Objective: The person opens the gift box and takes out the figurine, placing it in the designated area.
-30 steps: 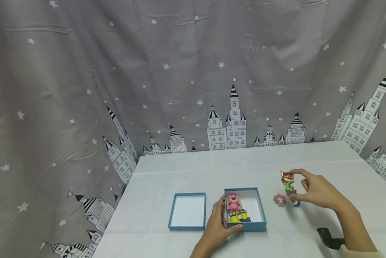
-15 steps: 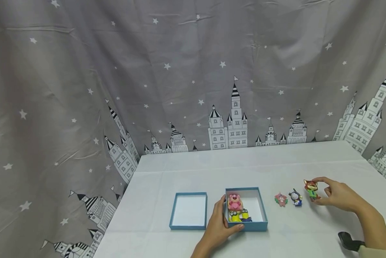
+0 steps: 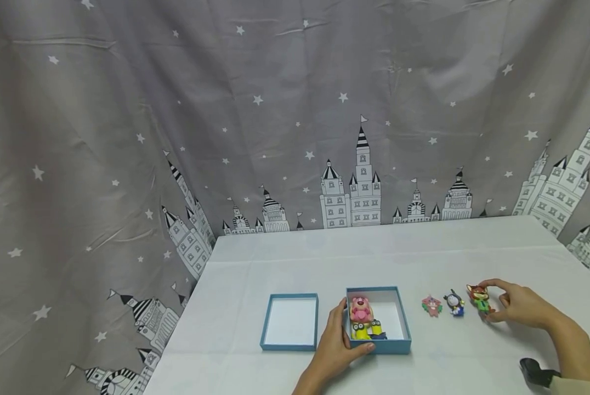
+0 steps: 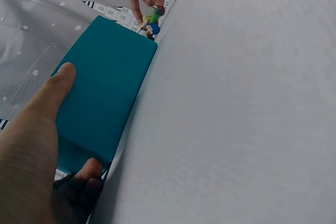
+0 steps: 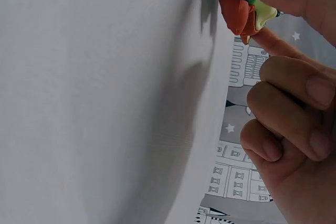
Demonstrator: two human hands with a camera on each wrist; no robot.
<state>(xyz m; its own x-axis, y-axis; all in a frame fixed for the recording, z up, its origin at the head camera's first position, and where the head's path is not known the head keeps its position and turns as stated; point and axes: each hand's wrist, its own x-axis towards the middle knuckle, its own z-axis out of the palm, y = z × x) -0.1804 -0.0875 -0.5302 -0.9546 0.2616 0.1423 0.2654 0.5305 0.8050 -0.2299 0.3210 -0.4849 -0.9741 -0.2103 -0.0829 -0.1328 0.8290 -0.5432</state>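
Observation:
My right hand (image 3: 514, 303) pinches a small fox figure (image 3: 480, 297) in a green shirt, low over the white table (image 3: 374, 258) at the right; the right wrist view shows the fox figure (image 5: 242, 10) between thumb and forefinger. Left of it lie a dark blue figure (image 3: 455, 303) and a pink figure (image 3: 431, 306). My left hand (image 3: 335, 348) grips the near left corner of a teal box (image 3: 404, 329), thumb on the teal box (image 4: 102, 95) wall. Inside sit a pink bear (image 3: 360, 310) and yellow figures (image 3: 365, 329).
An open teal lid (image 3: 289, 322) with a white inside lies left of the box. A grey star-and-castle curtain (image 3: 275, 137) hangs behind and left of the table. A black strap (image 3: 534, 372) sits on my right wrist.
My right hand carried the fox figure from beside the pink figure out to the right and lowered it toward the table, uncovering the dark blue figure. The left hand stayed on the box.

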